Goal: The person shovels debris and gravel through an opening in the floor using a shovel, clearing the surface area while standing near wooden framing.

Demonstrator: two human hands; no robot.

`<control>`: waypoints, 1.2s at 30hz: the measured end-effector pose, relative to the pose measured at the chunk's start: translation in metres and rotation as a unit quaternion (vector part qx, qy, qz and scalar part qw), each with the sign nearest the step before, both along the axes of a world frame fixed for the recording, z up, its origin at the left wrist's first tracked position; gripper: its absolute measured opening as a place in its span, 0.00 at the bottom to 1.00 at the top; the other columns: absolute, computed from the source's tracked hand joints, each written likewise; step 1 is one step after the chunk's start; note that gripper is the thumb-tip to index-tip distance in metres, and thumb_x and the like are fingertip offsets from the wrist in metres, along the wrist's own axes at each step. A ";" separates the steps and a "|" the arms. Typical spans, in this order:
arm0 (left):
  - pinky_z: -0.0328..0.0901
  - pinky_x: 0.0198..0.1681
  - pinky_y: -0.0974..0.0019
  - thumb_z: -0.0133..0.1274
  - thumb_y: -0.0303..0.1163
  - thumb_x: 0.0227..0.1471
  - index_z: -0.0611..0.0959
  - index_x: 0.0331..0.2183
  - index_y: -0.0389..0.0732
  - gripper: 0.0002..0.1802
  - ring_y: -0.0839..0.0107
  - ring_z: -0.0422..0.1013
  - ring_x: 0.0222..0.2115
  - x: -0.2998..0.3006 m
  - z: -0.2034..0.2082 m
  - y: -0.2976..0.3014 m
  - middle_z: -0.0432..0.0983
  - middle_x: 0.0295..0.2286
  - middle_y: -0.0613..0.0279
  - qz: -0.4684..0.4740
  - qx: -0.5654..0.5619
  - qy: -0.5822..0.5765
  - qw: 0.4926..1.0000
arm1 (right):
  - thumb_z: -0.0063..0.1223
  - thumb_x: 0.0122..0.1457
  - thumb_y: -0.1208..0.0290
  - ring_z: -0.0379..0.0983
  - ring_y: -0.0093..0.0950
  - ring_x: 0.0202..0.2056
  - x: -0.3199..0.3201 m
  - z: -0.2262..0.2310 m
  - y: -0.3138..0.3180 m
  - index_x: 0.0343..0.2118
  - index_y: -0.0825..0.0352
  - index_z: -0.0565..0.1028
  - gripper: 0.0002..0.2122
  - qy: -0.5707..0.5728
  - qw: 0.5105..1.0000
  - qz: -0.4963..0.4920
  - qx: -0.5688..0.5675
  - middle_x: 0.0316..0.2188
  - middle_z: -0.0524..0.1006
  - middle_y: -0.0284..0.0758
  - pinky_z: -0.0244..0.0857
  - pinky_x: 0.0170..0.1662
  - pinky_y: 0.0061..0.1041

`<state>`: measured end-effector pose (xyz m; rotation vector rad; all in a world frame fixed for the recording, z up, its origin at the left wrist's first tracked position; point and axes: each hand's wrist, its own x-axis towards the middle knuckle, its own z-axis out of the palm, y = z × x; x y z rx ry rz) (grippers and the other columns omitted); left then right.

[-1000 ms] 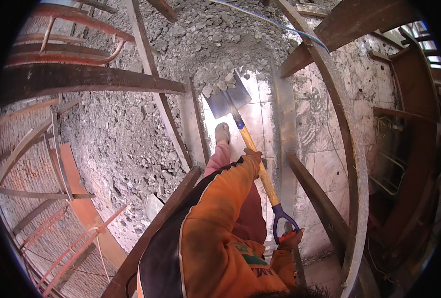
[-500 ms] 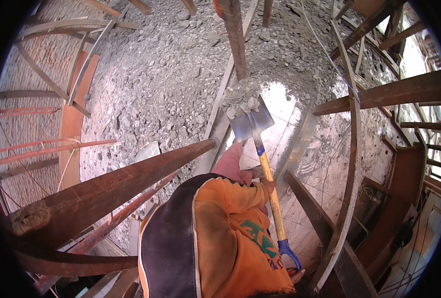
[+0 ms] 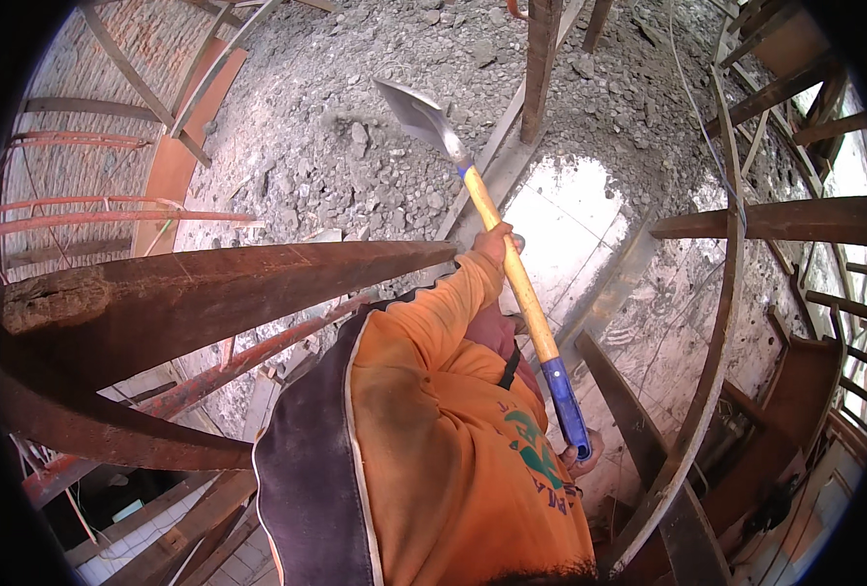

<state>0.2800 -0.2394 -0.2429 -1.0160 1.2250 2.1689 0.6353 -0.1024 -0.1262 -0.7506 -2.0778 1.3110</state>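
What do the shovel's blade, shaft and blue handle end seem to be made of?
Blade: metal, likely steel, by its thin edge and greyish sheen. Shaft: probably wood, fairly smooth, judging by its yellowish-brown, mottled surface. Blue handle end: painted metal or hard plastic; the smooth, even blue fits both, so I cannot tell which.

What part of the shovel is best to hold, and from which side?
Probably the slim, straight shaft, from its left, where the left grip wraps it. A second hold seems best on the blue handle, from the right, where the right grip is; the wide blade suits holding less.
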 end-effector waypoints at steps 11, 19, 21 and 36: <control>0.68 0.22 0.66 0.52 0.25 0.42 0.72 0.29 0.31 0.10 0.63 0.70 0.19 0.186 -0.053 0.107 0.68 0.17 0.56 -0.366 -0.095 -0.163 0.911 | 0.38 0.55 0.48 0.57 0.23 0.16 0.123 0.032 -0.039 0.23 0.60 0.64 0.18 -0.147 0.639 -0.578 -0.486 0.15 0.60 0.28 0.53 0.17 0.25; 0.65 0.27 0.64 0.54 0.37 0.42 0.76 0.32 0.37 0.15 0.67 0.72 0.25 0.230 -0.188 0.146 0.75 0.25 0.59 -0.724 -0.315 -0.182 0.586 | 0.41 0.53 0.46 0.55 0.22 0.15 0.123 -0.041 -0.094 0.23 0.60 0.60 0.19 -0.182 0.428 -0.733 -0.496 0.15 0.57 0.27 0.52 0.16 0.24; 0.66 0.27 0.63 0.55 0.38 0.42 0.76 0.34 0.40 0.16 0.69 0.72 0.29 0.231 -0.212 0.154 0.74 0.28 0.62 -0.741 -0.255 -0.232 0.576 | 0.40 0.53 0.46 0.56 0.22 0.15 0.097 -0.048 -0.097 0.23 0.59 0.59 0.19 -0.139 0.399 -0.744 -0.518 0.16 0.57 0.27 0.53 0.17 0.22; 0.66 0.26 0.68 0.49 0.30 0.46 0.76 0.30 0.43 0.05 0.71 0.71 0.26 0.002 -0.436 0.345 0.72 0.27 0.63 -0.755 -0.188 -0.141 0.612 | 0.40 0.54 0.46 0.53 0.21 0.12 -0.115 -0.279 0.086 0.17 0.60 0.57 0.22 -0.054 0.446 -0.748 -0.488 0.12 0.57 0.27 0.49 0.15 0.22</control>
